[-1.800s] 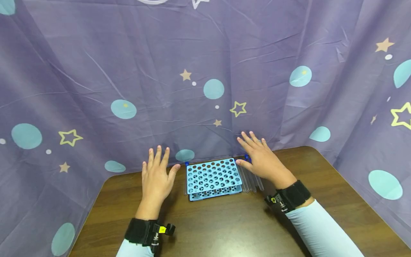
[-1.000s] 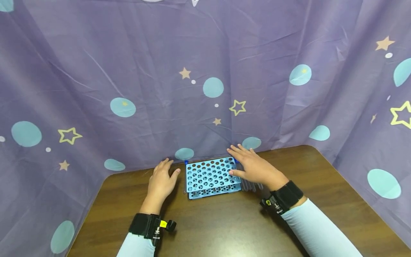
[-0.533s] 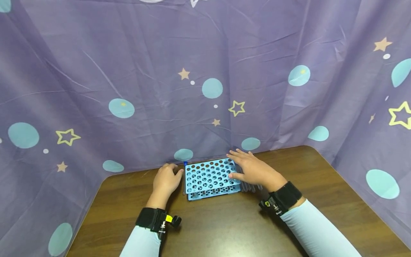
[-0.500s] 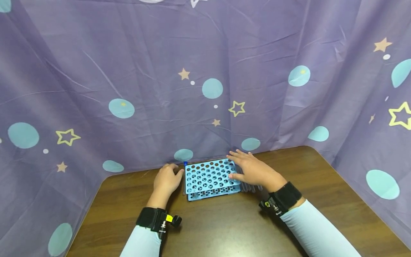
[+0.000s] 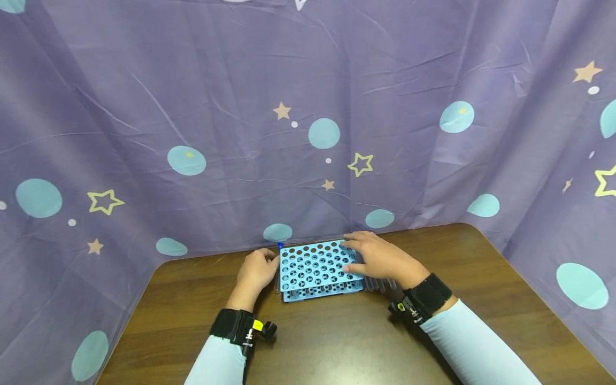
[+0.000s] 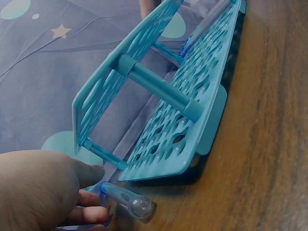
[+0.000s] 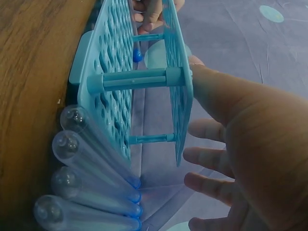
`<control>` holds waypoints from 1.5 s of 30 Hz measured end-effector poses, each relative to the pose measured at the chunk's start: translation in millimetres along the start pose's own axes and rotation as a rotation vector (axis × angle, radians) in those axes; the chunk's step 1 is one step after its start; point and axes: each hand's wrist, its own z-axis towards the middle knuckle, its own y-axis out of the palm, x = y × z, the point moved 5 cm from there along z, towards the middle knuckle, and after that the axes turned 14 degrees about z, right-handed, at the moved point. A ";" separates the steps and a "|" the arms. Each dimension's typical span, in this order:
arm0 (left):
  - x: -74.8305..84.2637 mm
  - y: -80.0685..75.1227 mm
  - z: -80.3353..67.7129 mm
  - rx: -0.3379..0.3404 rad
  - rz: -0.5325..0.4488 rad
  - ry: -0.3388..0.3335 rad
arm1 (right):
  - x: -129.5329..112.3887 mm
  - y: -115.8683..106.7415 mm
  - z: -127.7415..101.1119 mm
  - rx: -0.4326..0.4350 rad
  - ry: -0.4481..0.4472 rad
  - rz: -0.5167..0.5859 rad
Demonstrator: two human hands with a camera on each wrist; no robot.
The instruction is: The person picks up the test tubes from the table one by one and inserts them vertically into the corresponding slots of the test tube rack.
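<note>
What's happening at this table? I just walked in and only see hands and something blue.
A person is working around a blue test tube rack on a wooden table. The right hand rests flat on the rack's top, above four clear tubes lying beside it. The left hand is at the rack's other side, fingers on a single tube lying there. The rack's holes look empty.

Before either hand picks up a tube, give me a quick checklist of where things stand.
1. Blue plastic test-tube rack flat on brown wooden table: ok.
2. Rack holes free of tubes: ok.
3. Four clear tubes with blue caps lying side by side at rack's right: ok.
4. Single clear tube at rack's left, by left hand: ok.
5. Left hand gripping it: cannot tell.
6. Right hand resting on rack, holding nothing: ok.
</note>
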 end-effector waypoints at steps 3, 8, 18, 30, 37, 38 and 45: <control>0.4 -0.3 -1.6 -0.010 0.002 -0.004 | -1.7 -0.5 -0.4 0.025 -0.028 -0.022; 1.2 3.0 -1.6 -0.026 0.009 -0.005 | -2.2 -0.4 -3.2 0.049 -0.042 -0.044; 9.8 2.0 -8.6 -0.039 0.092 -0.020 | -4.3 -1.3 -2.1 0.074 -0.089 -0.074; 9.9 -5.0 -14.2 -0.060 0.159 -0.023 | -5.2 -1.1 -4.4 0.071 -0.070 -0.063; 8.9 -10.7 -16.5 -0.085 0.182 -0.009 | -5.6 -0.8 -4.4 0.068 -0.067 -0.067; 8.2 -11.7 -16.1 -0.084 0.178 -0.009 | -5.8 -1.0 -4.1 0.071 -0.070 -0.068; 2.6 -10.9 -13.2 -0.078 0.154 -0.004 | -5.3 -0.1 -4.1 0.075 -0.078 -0.082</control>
